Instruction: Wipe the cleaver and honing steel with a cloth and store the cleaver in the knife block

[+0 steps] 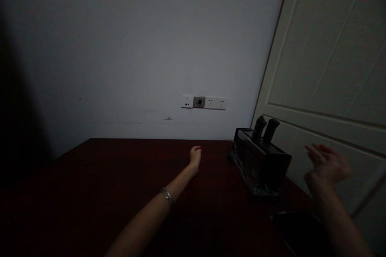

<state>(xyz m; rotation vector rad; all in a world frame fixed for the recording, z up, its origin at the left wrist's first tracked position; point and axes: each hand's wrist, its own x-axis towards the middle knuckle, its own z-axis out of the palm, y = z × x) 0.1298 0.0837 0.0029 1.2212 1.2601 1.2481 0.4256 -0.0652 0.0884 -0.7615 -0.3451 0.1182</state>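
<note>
Where my left hand [195, 157] is: over the table [120, 176], left of the black caddy [249, 160] and apart from it; fingers curl out of sight, so I cannot tell whether they are closed.
Right hand [328, 164]: blurred, raised right of the caddy, fingers loosely spread, nothing seen in them.
Black caddy: on the table near the door [325, 48], probably for easy reach.
Dark handles [271, 130]: two, poking up from its top, presumably held upright by slots.

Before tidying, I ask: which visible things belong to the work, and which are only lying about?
Probably work:
black box, between left hand and right hand
two dark objects protruding from its top

Probably not:
dark flat object
wall sockets
</note>
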